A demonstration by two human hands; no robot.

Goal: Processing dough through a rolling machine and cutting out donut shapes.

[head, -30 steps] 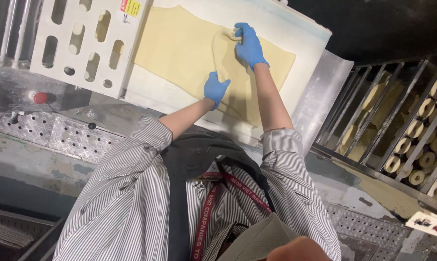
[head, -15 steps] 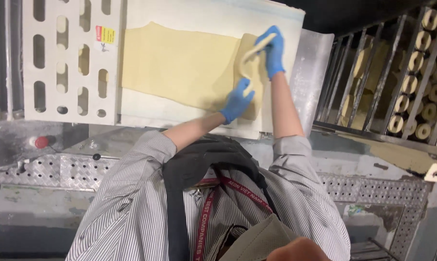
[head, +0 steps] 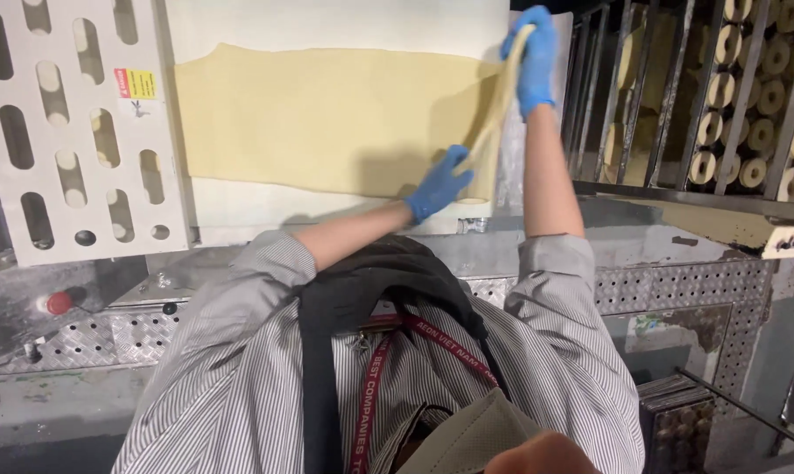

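A pale dough sheet (head: 326, 118) lies flat on the white worktop (head: 344, 22), its right edge lifted and sagging, soft and likely tear-prone. The gloved left hand (head: 439, 183) and right hand (head: 532, 57) pinch that edge, beside a rack of dough rings (head: 748, 96).
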